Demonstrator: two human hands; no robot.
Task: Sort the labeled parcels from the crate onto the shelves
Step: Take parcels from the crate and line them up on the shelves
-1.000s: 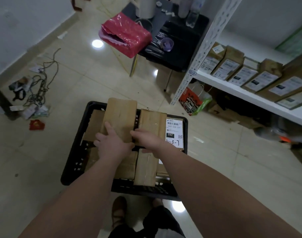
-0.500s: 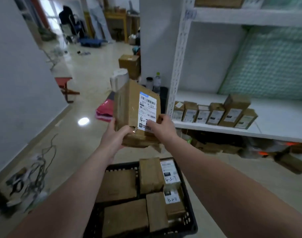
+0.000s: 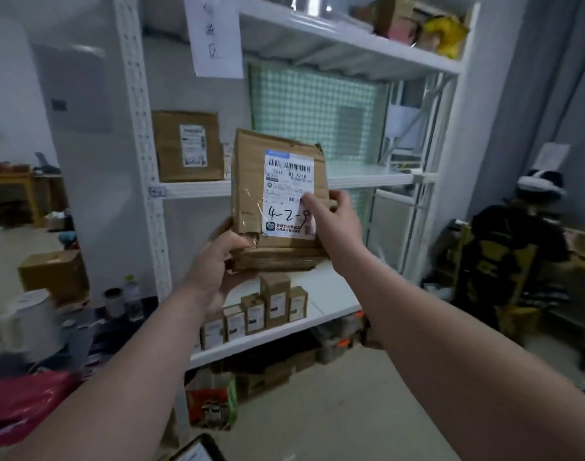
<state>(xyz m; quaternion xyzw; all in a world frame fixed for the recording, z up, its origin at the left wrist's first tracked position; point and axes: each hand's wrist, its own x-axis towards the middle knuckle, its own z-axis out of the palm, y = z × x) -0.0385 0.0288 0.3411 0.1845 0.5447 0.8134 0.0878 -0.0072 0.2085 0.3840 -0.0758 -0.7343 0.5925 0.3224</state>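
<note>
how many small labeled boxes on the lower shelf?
5, in one row on the lower shelf below the held parcel: leftmost box, second, third, tall fourth, rightmost. The left forearm may hide more.

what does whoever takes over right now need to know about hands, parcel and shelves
Left hand grips the parcel at its lower left corner. Right hand pinches its right edge, thumb on the label.
The parcel is held upright in front of the shelves. It is marked 4-2- and a last digit that is partly covered.
Done: one box stands on the middle shelf, a row of small boxes on the lower one.
Left: shelve this parcel. The crate is out of view.
</note>
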